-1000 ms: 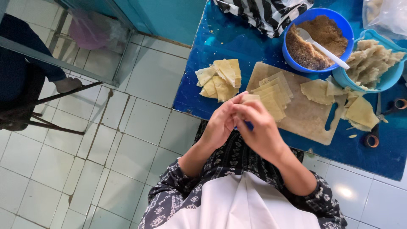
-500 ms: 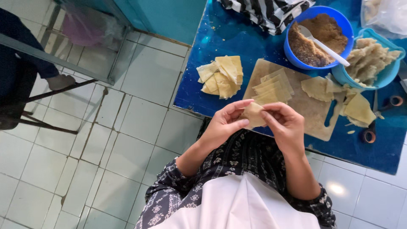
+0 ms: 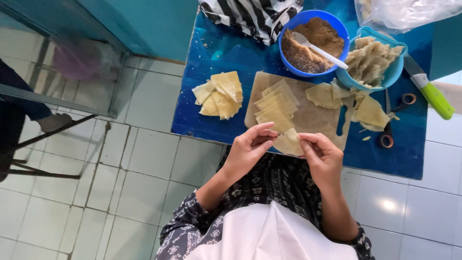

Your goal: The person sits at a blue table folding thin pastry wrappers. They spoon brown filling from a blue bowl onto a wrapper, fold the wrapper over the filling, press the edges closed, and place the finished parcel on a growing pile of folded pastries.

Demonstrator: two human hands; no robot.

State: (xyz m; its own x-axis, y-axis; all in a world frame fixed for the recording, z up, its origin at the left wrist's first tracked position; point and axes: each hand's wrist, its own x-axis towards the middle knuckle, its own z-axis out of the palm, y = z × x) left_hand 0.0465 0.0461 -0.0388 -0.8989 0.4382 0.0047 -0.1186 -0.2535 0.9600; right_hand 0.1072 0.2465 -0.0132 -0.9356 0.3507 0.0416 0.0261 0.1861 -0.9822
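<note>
Midway: you pinch one pastry wrapper [image 3: 288,143] between left hand [image 3: 248,150] and right hand [image 3: 323,156], above the cutting board [image 3: 313,115].
Folded pieces [image 3: 219,94] lie on the blue table [image 3: 216,53]; a stack of wrappers [image 3: 274,103] remains unfolded.

Both hands meet over the near edge of a wooden cutting board [image 3: 313,113], which lies on a blue table [image 3: 211,53]. The left hand [image 3: 248,151] and the right hand [image 3: 325,159] pinch 1 pale wrapper [image 3: 288,144] between their fingertips, holding it just above the board's edge. A stack of square wrappers [image 3: 274,103] lies on the board just beyond the hands. A pile of folded pieces [image 3: 219,94] lies on the table left of the board. Behind the board stand 2 bowls: a blue bowl [image 3: 288,26] of brown filling with a white spoon [image 3: 320,48] in it, and a lighter blue bowl [image 3: 392,72] heaped with folded dough. A green-handled knife [image 3: 430,89] and scissors [image 3: 394,118] lie at the right.
</note>
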